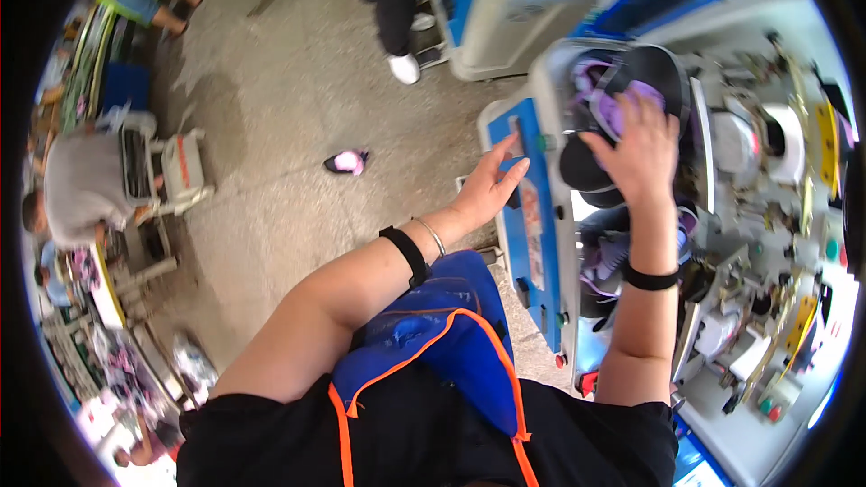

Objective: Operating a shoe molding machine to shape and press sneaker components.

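Observation:
My right hand [642,155] lies over a black and purple shoe part [661,75] in the machine's tray at the right, fingers spread and seeming to touch its purple lining. A rounded black piece [582,165] sits beside the thumb. Over the machine's blue front panel [545,248], my left hand [487,185] has thumb and forefinger apart, near a button or slot; nothing shows in it. More purple and black shoes [609,257] are in the tray beneath my right forearm, partly hidden by it.
One black and pink shoe [346,161] lies on the concrete floor [262,216]. White machine fittings with yellow bars [825,158] stand at the far right. A person in grey [86,180] works at the left; another person's dark legs [388,9] are ahead, beside a second machine [501,32].

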`<state>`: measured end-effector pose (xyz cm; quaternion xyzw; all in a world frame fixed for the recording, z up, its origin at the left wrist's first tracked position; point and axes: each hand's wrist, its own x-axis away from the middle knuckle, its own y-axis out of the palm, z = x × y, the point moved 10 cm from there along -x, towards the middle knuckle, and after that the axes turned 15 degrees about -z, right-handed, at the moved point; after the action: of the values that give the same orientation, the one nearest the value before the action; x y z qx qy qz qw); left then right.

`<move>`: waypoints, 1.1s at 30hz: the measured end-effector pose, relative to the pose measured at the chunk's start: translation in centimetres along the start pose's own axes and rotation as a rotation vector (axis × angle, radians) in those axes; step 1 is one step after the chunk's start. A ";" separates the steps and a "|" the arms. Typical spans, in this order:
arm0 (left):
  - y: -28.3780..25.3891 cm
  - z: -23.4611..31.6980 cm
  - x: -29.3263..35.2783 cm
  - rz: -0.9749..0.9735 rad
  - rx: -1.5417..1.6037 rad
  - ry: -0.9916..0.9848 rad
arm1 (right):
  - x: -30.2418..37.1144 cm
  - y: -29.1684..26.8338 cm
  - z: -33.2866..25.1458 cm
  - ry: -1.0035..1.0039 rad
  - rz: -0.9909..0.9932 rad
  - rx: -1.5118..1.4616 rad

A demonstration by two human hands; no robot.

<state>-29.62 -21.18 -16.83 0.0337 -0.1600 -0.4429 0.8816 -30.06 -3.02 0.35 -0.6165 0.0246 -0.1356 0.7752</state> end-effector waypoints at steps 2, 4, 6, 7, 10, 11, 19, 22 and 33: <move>-5.1 -3.0 4.4 0.085 -0.160 -0.031 | -0.1 -2.9 -2.6 0.012 0.114 0.040; -10.1 -7.7 9.4 0.118 -0.481 -0.130 | 0.8 -7.2 -9.2 -0.164 0.398 0.004; -14.9 -13.9 16.4 0.085 -0.659 -0.334 | 1.1 -6.4 -17.6 -0.462 0.334 -0.218; -16.8 -16.5 19.7 0.016 -0.683 -0.439 | 1.2 -4.6 -22.1 -0.586 0.198 -0.341; -21.8 -21.8 30.0 -0.121 -0.741 -0.702 | 1.8 6.4 -35.1 -0.856 -0.264 -0.491; -23.2 -23.9 33.5 -0.125 -0.706 -0.763 | 2.0 10.6 -38.6 -0.860 -0.372 -0.389; -31.0 -33.4 50.0 -0.137 -0.579 -1.057 | 2.1 44.9 -56.1 -0.378 -1.207 -0.299; -34.0 -32.0 49.3 0.030 -0.666 -1.038 | 0.3 53.2 -62.3 -0.388 -1.192 -0.207; -41.9 -35.8 51.7 0.365 -0.552 -1.017 | -13.8 69.8 -71.9 -0.276 -1.077 0.377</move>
<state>-21.93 -90.45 -46.05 -0.4400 -0.4439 -0.2702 0.7324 -45.55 -53.79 -85.78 -0.4056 -0.4179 -0.4308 0.6894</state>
